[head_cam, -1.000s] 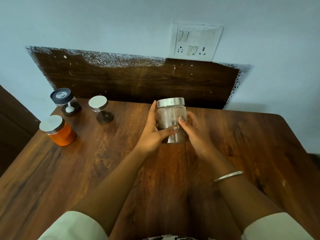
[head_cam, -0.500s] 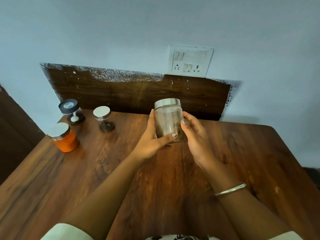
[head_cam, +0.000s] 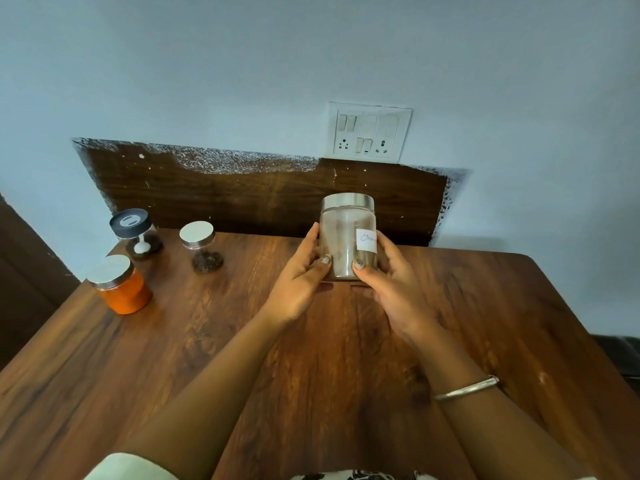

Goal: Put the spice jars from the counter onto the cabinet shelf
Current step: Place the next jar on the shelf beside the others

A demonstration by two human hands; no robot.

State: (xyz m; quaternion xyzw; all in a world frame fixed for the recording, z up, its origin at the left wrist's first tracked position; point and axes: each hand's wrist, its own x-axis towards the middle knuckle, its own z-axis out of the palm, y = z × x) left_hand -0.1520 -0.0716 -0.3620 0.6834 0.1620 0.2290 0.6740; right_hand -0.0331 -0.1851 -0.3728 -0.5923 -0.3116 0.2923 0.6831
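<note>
A clear jar with a steel lid and a white handwritten label is held just above the wooden counter, near the back middle. My left hand grips its left side and my right hand its right side, thumbs on the front. Three more jars stand at the back left: an orange-filled jar with a steel lid, a black-lidded jar, and a small steel-lidded jar holding dark seeds. No cabinet shelf is in view.
A dark wood backsplash panel runs along the pale blue wall behind the counter. A white switch and socket plate sits above it. A dark wooden surface borders the counter's left side.
The jar has been lifted a little off the counter and turned, so its white label now faces me. Both hands stayed on it. The camera tilted upward.
</note>
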